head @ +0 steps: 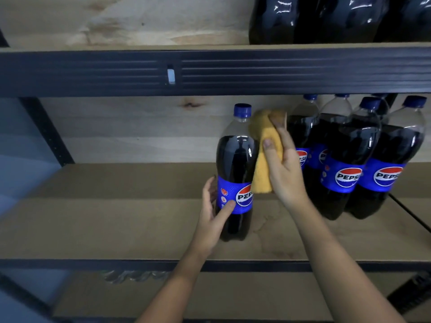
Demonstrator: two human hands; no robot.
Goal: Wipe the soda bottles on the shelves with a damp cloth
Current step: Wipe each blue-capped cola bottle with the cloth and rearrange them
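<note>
Head view, looking fwd/down at a metal rack w/ wooden boards.

**Task item.** Single Pepsi bottle stands upright on the middle shelf, left of and apart from the main bottle group. Blue cap on, dark cola, blue label facing the camera.

**Left hand.** Left hand grasps the bottle's lower half from the left side. Thumb lies across the front of the label, near the logo; the other fingers curl round the far side, mostly hidden. Forearm enters from bottom centre.

**Right hand.** Right hand grips a yellow cloth, thumb on the near face, fingers wrapped over the top. Cloth is bunched and hangs down from the grip. Its left edge is against the bottle's right side, from shoulder level down to the top of the label. Exact contact area: cannot tell, hand blurred.

**Other stock.** Group of Pepsi bottles sits to the right on the same shelf, packed touching, labels fwd, leaning in the wide-angle view. Partly behind the right hand. Upper shelf carries more dark bottles at top right, only lower bodies visible. A small white clip sits in the upper shelf's front beam.
</note>
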